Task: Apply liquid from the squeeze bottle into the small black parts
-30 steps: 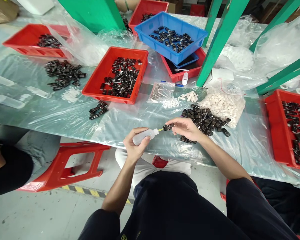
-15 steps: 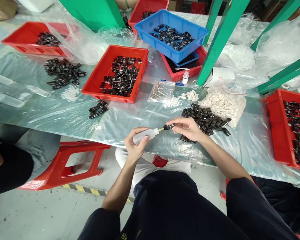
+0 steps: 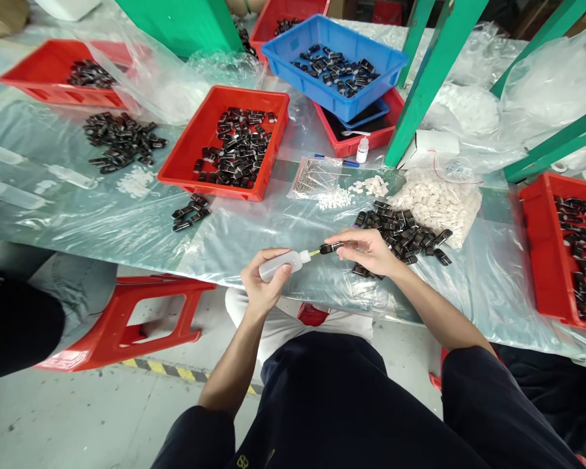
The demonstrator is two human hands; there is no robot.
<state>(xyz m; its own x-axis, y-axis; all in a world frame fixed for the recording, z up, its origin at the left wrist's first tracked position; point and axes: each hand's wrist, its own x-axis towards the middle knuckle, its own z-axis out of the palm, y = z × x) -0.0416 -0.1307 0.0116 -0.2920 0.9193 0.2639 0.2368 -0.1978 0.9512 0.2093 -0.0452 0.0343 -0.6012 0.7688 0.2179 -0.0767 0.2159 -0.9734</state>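
Note:
My left hand (image 3: pixel 265 281) is wrapped round a translucent squeeze bottle (image 3: pixel 279 264) lying nearly level, its thin yellowish nozzle pointing right. The nozzle tip meets the near end of a small black glossy part (image 3: pixel 330 247); whether it goes inside cannot be made out. My right hand (image 3: pixel 368 251) pinches that part by its other end between thumb and fingers. Right behind my right hand lies a heap of similar black parts (image 3: pixel 405 231). Small white pieces (image 3: pixel 335 198) are piled farther back, beside a clear bag of metal pins (image 3: pixel 314 177).
A red bin (image 3: pixel 176 170) of black parts stands left of centre, a blue bin (image 3: pixel 278 51) at the back. Another red bin (image 3: pixel 532 260) is at the right. A bag of white pieces (image 3: pixel 442 202) sits near green posts (image 3: pixel 415 98). A person's leg (image 3: pixel 78 293) shows at left.
Both hands hold almost the same pose, bottle nozzle still at the black part. The view has shifted very slightly, and the neighbouring person's arm at left has moved a little.

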